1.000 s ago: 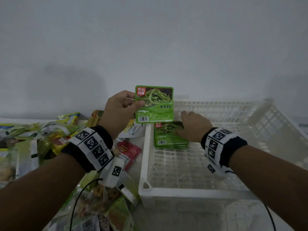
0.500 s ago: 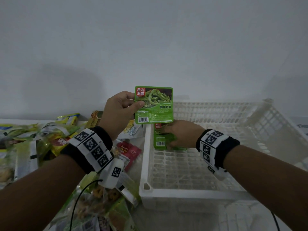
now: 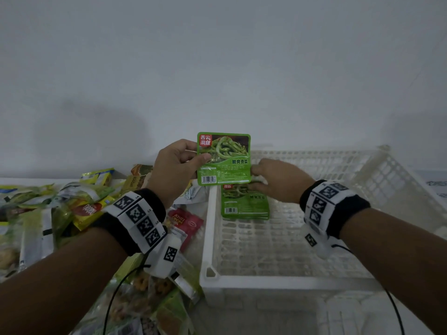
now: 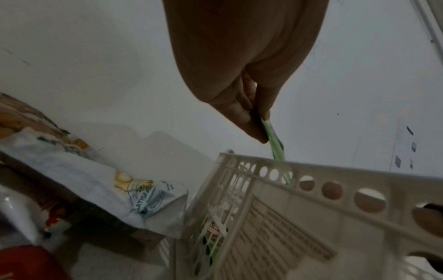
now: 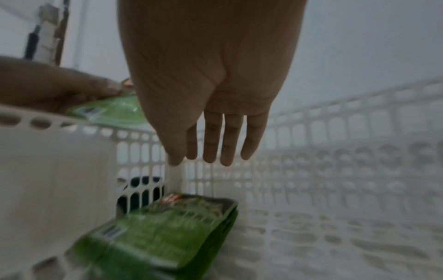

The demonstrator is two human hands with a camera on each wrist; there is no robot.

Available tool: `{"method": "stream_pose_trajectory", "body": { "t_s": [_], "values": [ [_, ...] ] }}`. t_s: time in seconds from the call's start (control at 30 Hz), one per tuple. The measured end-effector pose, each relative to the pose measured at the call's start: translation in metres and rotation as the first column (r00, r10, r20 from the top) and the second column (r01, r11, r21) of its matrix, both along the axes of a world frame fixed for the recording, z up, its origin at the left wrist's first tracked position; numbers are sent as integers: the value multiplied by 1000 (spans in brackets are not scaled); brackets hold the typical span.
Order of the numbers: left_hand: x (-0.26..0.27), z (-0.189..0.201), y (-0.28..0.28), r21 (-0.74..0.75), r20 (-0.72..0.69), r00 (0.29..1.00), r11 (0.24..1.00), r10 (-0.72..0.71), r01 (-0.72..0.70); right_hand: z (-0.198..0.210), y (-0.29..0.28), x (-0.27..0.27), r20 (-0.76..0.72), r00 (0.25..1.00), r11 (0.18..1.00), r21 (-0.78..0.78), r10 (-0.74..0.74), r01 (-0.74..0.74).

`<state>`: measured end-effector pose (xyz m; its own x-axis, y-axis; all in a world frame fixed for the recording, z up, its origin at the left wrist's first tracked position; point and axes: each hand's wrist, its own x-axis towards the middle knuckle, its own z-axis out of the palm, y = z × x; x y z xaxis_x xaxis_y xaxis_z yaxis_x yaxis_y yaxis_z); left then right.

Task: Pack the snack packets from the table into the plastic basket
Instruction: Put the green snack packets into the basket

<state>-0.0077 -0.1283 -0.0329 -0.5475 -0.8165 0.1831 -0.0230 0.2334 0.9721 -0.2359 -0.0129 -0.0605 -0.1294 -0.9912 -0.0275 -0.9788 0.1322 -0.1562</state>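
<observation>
My left hand (image 3: pixel 193 157) pinches a green snack packet (image 3: pixel 223 158) by its left edge and holds it upright over the far left corner of the white plastic basket (image 3: pixel 208 238). The left wrist view shows thumb and fingers of that hand (image 4: pixel 258 121) clamped on the packet's edge (image 4: pixel 275 147). My right hand (image 3: pixel 256 172) hovers inside the basket with straight fingers (image 5: pixel 210 151) and holds nothing; its fingertips are close to the held packet's right edge. A stack of green packets (image 3: pixel 244 201) (image 5: pixel 163 233) lies flat in the basket's far left corner.
A heap of mixed snack packets (image 3: pixel 84 209) covers the table left of the basket, among them a red packet (image 3: pixel 186 223) against the basket's left wall. A white wall stands close behind. The basket's right wall (image 3: pixel 391 180) flares outward.
My right hand has lifted off the stack in the basket and risen toward the right edge of the held packet. My left hand has kept the packet in place.
</observation>
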Motion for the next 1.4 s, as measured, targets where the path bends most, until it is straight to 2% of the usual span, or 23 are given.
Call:
{"method": "stream_pose_trajectory", "body": {
  "t_s": [0.07,0.1,0.13,0.17,0.2,0.27,0.37,0.47,0.53,0.67,0.8,0.93,1.0,1.07,1.1,1.17,1.27,1.4],
  "values": [
    [-3,0,2,-1,1,1000,1000,-18,18,10,7,-9,224,971,977,-172,-84,125],
    [-5,-1,2,-9,8,1000,1000,-25,25,15,10,-11,402,907,950,-218,-122,224],
    [-7,-2,3,-17,13,999,999,-30,30,21,13,-10,595,792,925,-211,-135,316],
    [-9,-1,5,-27,15,999,999,-34,35,25,15,-7,753,645,912,-166,-129,376],
    [-11,-1,7,-41,15,999,998,-39,39,28,16,-4,848,519,909,-125,-109,396],
    [-15,-3,10,-89,16,999,995,-38,40,31,17,0,909,413,912,-117,-62,393],
    [-17,-7,15,-206,42,997,976,-64,72,30,17,2,941,339,903,-147,1,405],
    [-11,-13,22,-278,315,946,946,-74,166,27,20,-4,959,283,892,-141,15,430],
    [-6,-23,26,-204,443,888,950,-125,236,24,22,-10,962,273,880,-125,-5,458],
    [-2,-38,28,15,469,841,955,-269,297,12,25,-22,948,282,865,-13,-149,501],
    [-3,-38,34,21,517,809,949,-280,315,-2,26,-20,891,330,865,121,-311,487],
    [-3,-39,35,8,540,808,961,-237,277,-12,19,-14,838,373,845,175,-398,506],
    [-3,-44,32,1,533,814,962,-231,272,-14,15,-10,773,451,839,183,-445,513],
    [-3,-47,29,-2,521,822,963,-231,271,-15,12,-8,564,663,856,180,-493,484],
    [-4,-47,28,-1,515,826,963,-231,270,-15,10,-6,415,768,871,185,-488,454],
    [-4,-47,28,-2,514,828,965,-225,264,-18,6,-3,198,886,905,162,-420,393],
    [-3,-45,31,-7,505,833,964,-226,265,-17,2,5,120,958,964,82,-260,251],
    [-2,-41,35,-15,483,843,961,-236,278,-17,-3,16,30,1000,984,179,-8,3]
  ]
}}
